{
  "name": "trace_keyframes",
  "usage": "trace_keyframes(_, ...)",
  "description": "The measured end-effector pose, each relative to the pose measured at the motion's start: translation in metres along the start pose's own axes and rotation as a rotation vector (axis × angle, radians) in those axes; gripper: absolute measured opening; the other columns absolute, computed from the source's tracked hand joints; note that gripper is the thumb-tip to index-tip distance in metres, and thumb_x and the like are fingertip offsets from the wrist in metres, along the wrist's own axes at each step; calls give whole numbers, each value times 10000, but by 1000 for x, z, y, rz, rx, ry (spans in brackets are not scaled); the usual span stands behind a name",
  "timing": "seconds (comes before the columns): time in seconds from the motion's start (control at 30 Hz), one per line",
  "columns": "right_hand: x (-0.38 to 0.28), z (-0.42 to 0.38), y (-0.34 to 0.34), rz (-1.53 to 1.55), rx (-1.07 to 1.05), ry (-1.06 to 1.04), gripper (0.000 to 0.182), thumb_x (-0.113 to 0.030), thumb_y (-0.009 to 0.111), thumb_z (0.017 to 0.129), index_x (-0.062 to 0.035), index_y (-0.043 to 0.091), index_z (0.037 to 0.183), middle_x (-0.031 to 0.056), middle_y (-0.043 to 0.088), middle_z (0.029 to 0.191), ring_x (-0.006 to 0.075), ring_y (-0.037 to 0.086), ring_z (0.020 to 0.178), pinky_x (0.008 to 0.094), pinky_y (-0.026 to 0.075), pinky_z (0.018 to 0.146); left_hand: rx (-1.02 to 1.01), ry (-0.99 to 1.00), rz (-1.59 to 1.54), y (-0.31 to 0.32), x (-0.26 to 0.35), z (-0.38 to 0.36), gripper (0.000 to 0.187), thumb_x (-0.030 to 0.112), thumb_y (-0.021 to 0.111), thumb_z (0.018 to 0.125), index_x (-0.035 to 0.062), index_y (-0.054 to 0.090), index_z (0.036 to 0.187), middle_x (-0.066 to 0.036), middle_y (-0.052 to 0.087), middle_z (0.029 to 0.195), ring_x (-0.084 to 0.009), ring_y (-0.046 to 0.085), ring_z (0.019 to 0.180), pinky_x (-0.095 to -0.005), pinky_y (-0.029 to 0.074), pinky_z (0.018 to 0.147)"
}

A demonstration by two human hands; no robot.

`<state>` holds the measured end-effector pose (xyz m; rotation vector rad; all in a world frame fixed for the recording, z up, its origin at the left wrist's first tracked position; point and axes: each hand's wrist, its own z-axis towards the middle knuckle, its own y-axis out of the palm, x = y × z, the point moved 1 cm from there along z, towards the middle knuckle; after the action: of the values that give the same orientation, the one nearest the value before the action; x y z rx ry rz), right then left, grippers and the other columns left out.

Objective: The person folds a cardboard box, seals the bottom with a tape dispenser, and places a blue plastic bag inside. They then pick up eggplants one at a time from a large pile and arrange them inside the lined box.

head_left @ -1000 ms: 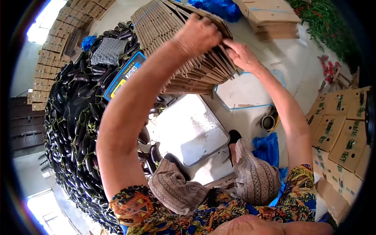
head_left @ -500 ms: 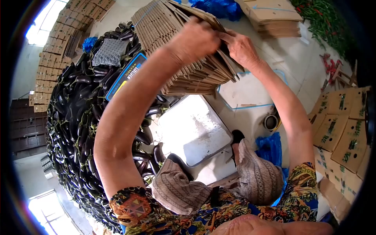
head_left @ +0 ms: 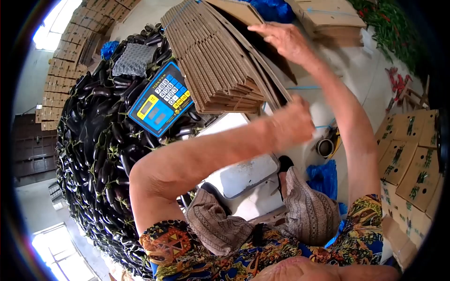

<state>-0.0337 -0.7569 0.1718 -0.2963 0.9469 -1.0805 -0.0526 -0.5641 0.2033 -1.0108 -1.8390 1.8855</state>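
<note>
A bundle of flattened cardboard cartons (head_left: pixel 218 56) stands on edge over the white weighing platform (head_left: pixel 220 175). Its outermost sheet leans away on the right, leaving a dark gap. My right hand (head_left: pixel 288 44) is at that sheet's upper edge, fingers stretched out and apart. Lower down, my left hand (head_left: pixel 297 122) is blurred by motion beside the bundle's near right corner. Its fingers look curled in, and anything inside them is hidden. To the left of the bundle, the blue scale display (head_left: pixel 161 99) with its keypad lies against the eggplants.
A large heap of eggplants (head_left: pixel 98 126) fills the left side. Stacked printed cartons (head_left: pixel 412 159) stand at the right, and another flat cardboard stack (head_left: pixel 335 23) lies behind. Green peppers (head_left: pixel 391 33) are at the far right. A tape roll (head_left: pixel 324 147) and blue plastic (head_left: pixel 323 180) lie on the floor.
My left hand has moved from the bundle's top down and right, uncovering the scale display. My right hand has risen slightly, and its fingers have straightened. The outer sheet now stands farther from the bundle.
</note>
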Motion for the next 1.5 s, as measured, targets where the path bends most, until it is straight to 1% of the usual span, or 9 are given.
trace_keyframes(0.13,3,-15,13,-174,-50,33,481,101,560,835,-157,587,1240,103,639,1054,296,645,889,347,541,781,64,-45,22,-33,94,13,222,270,663,641,52,694,669,-90,627,706,-260,564,749,-404,431,701)
trace_keyframes(0.2,0,-37,8,-136,-147,222,381,-251,599,892,-106,594,1244,138,633,1115,317,629,981,388,511,854,158,39,-234,-4,117,22,254,262,663,626,27,713,708,-111,634,743,-269,566,787,-407,428,726)
trace_keyframes(0.3,-41,-67,-6,14,-244,671,928,-740,620,712,36,586,1220,242,601,1181,377,568,1126,463,456,965,323,-87,-250,-1,115,29,241,238,652,619,30,722,717,-117,643,777,-277,574,804,-396,427,748)
trace_keyframes(0.43,-97,-84,-12,24,-375,759,824,-633,664,712,63,600,1147,249,613,1138,352,590,1080,428,459,934,280,-72,-307,-8,119,59,173,184,616,639,50,699,710,-106,642,799,-272,578,805,-387,434,742)
trace_keyframes(0.67,-121,-119,-61,-263,-462,809,427,-374,606,810,9,572,996,212,652,776,373,651,775,469,495,709,825,-189,-809,-30,107,-8,226,100,635,685,9,628,892,-158,615,933,-306,611,898,-405,512,765)
trace_keyframes(0.8,-186,-162,-66,-182,-340,838,428,-334,639,827,-46,571,1136,179,678,827,368,663,814,439,514,743,817,-1084,-1454,0,97,-56,628,367,674,871,-57,447,1275,-201,537,1206,-312,547,1124,-400,511,862)
trace_keyframes(0.9,-196,-195,-46,-38,-202,811,597,-408,715,799,-39,548,1237,180,671,1052,315,652,979,394,504,843,742,-1288,-1641,51,96,-54,1065,558,753,741,-68,238,1433,-314,384,1378,-389,425,1282,-419,411,1020)
trace_keyframes(1.07,-168,-204,-57,262,-187,904,709,-504,685,824,30,535,1265,157,632,1138,204,624,1004,325,493,860,624,-1116,-1880,59,93,-34,1257,640,754,685,11,37,1504,-295,219,1484,-437,384,1291,-511,508,899)
trace_keyframes(1.5,-145,-205,-62,499,-285,976,630,-435,712,833,-13,558,1275,109,637,1140,173,589,1058,299,463,912,658,-1159,-2106,54,78,-20,1098,495,778,731,-59,180,1468,-251,355,1419,-361,464,1228,-466,526,881)
